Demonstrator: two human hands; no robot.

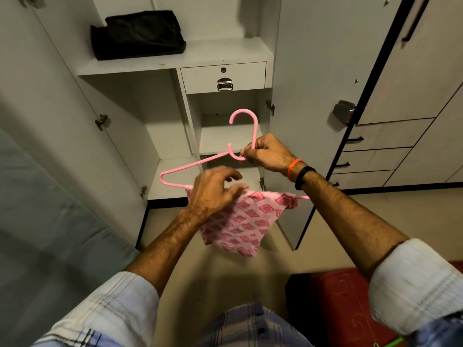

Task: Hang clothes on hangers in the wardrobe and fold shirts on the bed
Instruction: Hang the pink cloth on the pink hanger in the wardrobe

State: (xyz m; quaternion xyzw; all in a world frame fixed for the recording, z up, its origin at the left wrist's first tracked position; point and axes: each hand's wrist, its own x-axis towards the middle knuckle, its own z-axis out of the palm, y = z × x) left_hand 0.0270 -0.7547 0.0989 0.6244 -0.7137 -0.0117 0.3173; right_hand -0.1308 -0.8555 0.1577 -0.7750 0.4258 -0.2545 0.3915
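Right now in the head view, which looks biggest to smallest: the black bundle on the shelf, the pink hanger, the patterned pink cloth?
1. pink hanger, widest span
2. patterned cloth
3. black bundle

The cloth and bundle look alike; the bundle is farther away, so their order is unsure.

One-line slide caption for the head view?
Right hand holds pink hanger; left hand drapes patterned pink cloth over its bar.

A black folded bundle (137,33) lies on the far upper shelf, at the left. Below it, to the right, there is a small drawer (223,76) with a keyhole and a metal pull. At the near right a red case (338,301) stands on the beige floor (225,271), and a unit of drawers (380,151) with black handles stands at the far right
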